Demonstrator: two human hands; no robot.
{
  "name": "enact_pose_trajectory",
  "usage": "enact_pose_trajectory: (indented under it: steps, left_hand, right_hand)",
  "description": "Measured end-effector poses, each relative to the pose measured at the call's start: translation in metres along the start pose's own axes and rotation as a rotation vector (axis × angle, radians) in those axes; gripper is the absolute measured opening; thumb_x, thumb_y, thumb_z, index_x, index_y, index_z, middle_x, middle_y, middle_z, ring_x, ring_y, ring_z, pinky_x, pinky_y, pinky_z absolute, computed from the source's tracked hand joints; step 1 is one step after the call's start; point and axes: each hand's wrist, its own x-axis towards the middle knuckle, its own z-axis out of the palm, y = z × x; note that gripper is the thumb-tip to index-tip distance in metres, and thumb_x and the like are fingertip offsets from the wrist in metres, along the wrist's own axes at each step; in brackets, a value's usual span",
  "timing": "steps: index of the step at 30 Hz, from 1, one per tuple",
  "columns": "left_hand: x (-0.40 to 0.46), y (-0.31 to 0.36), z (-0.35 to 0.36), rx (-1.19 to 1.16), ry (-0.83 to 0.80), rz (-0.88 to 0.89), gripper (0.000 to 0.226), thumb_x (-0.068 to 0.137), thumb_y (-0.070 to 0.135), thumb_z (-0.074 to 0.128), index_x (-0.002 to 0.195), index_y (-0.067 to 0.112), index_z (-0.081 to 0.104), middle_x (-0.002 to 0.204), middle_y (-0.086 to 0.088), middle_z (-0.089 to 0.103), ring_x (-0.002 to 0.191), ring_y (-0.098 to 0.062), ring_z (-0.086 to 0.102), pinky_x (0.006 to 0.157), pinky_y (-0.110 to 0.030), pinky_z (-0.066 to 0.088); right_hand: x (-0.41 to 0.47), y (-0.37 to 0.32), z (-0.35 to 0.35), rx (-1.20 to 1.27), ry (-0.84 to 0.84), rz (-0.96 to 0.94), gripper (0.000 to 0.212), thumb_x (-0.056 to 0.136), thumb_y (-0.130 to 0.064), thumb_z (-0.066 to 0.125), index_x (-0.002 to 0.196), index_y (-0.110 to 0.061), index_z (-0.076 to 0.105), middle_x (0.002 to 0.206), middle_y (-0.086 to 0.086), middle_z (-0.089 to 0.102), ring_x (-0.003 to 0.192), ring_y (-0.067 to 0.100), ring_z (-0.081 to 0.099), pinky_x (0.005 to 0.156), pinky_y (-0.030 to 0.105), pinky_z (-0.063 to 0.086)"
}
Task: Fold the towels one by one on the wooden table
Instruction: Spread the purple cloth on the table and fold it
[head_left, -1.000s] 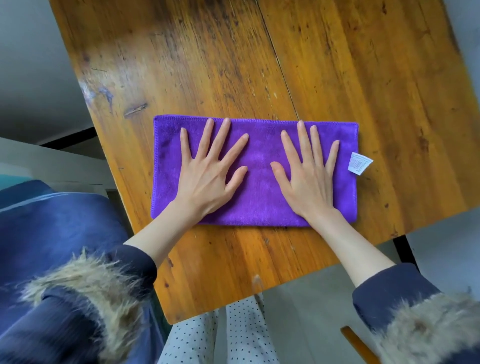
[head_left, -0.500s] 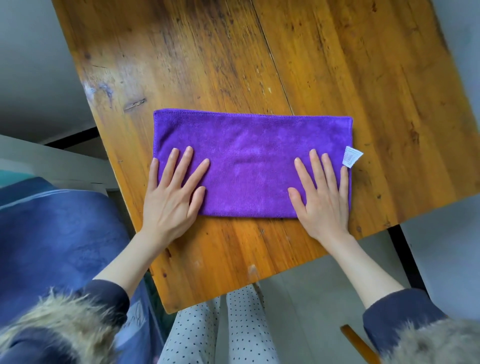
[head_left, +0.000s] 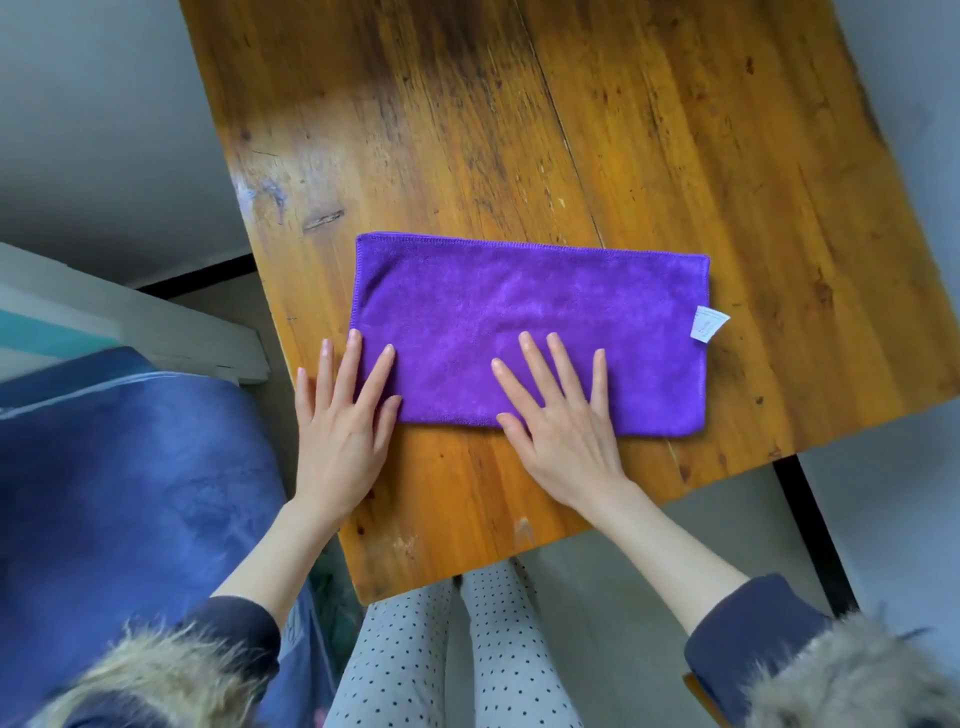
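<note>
Wooden table (head_left: 649, 130), folded purple towel (head_left: 519, 322), left hand (head_left: 343, 431) and right hand (head_left: 561, 431) flat, fingers spread.

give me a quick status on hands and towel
Left hand open, flat at the purple towel's left corner. Right hand open, pressing its near edge. Towel folded on wooden table, nothing blocking.

We see a grey floor (head_left: 883, 519) around the furniture, a black metal leg (head_left: 810, 535) at right, a white ledge (head_left: 156, 322) at left, and beside it a dark blue cushioned seat (head_left: 130, 493). Soft daylight glosses the wood.
</note>
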Motion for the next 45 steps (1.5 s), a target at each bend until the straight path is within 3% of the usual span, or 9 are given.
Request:
enact_pose_trajectory:
  steps: [7,14,20,26,32,36,39,42,45]
  left_hand:
    - [0.014,-0.025,-0.015,-0.290,0.120,-0.441,0.081,0.082,0.056,0.059,0.145,0.016,0.027,0.154,-0.007,0.022,0.143,-0.025,0.012,0.111,-0.049,0.014]
    - [0.029,-0.072,-0.037,-0.832,-0.018,-0.912,0.065,0.078,0.064,0.058,0.123,0.017,0.056,0.123,-0.001,0.053,0.128,-0.023,0.031,0.106,-0.037,0.029]
    - [0.030,-0.076,-0.045,-1.117,0.049,-0.868,0.020,0.087,0.039,0.061,0.081,0.020,0.065,0.085,0.017,0.059,0.083,0.006,0.050,0.082,-0.028,0.037]
    - [0.035,-0.070,-0.052,-1.244,0.118,-0.906,0.016,0.088,0.030,0.061,0.089,0.014,0.062,0.099,-0.001,0.059,0.092,-0.013,0.052,0.074,-0.025,0.040]
    - [0.039,-0.051,-0.068,-1.390,0.227,-0.866,0.011,0.091,0.019,0.056,0.081,0.014,0.055,0.101,-0.011,0.056,0.089,-0.019,0.058,0.086,-0.034,0.051]
    - [0.048,-0.028,-0.081,-1.361,0.295,-0.828,0.010,0.091,0.022,0.052,0.084,0.017,0.048,0.093,-0.004,0.049,0.076,-0.011,0.050,0.077,-0.031,0.048]
    - [0.058,-0.003,-0.092,-1.298,0.349,-0.747,0.011,0.092,0.025,0.050,0.083,0.021,0.045,0.083,0.005,0.047,0.075,-0.009,0.048,0.078,-0.031,0.046]
    - [0.066,0.030,-0.101,-1.207,0.406,-0.581,0.014,0.093,0.027,0.049,0.081,0.024,0.042,0.075,0.009,0.042,0.063,0.001,0.042,0.066,-0.020,0.038]
    - [0.068,0.067,-0.105,-1.101,0.411,-0.351,0.015,0.094,0.024,0.049,0.082,0.024,0.040,0.071,0.011,0.043,0.054,0.006,0.041,0.056,-0.011,0.035]
  right_hand:
    - [0.034,-0.039,0.002,-0.084,-0.151,0.009,0.062,0.095,-0.052,0.025,0.149,-0.029,0.003,0.158,0.005,-0.002,0.144,0.029,-0.008,0.110,0.063,-0.003]
    - [0.075,-0.082,-0.014,0.029,-0.184,-0.077,0.058,0.098,-0.045,0.030,0.149,-0.029,0.009,0.158,0.003,-0.008,0.143,0.027,-0.014,0.109,0.059,-0.010]
    - [0.069,-0.090,-0.020,0.043,-0.071,0.075,0.055,0.097,-0.039,0.033,0.148,-0.027,0.016,0.158,0.004,-0.003,0.144,0.027,-0.009,0.109,0.061,-0.003]
    - [0.062,-0.082,-0.015,0.016,-0.211,0.098,0.060,0.098,-0.046,0.028,0.148,-0.032,-0.001,0.157,0.003,-0.011,0.143,0.027,-0.015,0.110,0.061,-0.002]
    - [0.062,-0.076,-0.031,0.225,-0.224,0.086,0.054,0.099,-0.039,0.032,0.149,-0.028,0.015,0.158,0.000,-0.003,0.145,0.020,-0.009,0.113,0.052,-0.001]
    - [0.044,-0.062,-0.051,0.568,0.017,0.198,0.039,0.098,-0.026,0.042,0.136,-0.017,0.046,0.149,0.001,0.034,0.138,0.016,0.028,0.108,0.028,0.027]
    - [0.024,-0.041,-0.057,0.635,0.306,0.360,0.025,0.095,-0.013,0.046,0.115,-0.007,0.060,0.117,0.005,0.059,0.109,0.018,0.054,0.092,0.023,0.039]
    - [0.008,-0.014,-0.057,0.798,0.473,0.677,0.023,0.096,-0.011,0.044,0.115,-0.007,0.056,0.112,0.004,0.057,0.099,0.015,0.054,0.082,0.021,0.042]
    - [0.004,0.016,-0.053,0.786,0.381,0.715,0.038,0.098,-0.008,0.036,0.136,-0.009,0.041,0.140,0.007,0.043,0.130,0.017,0.038,0.097,0.011,0.026]
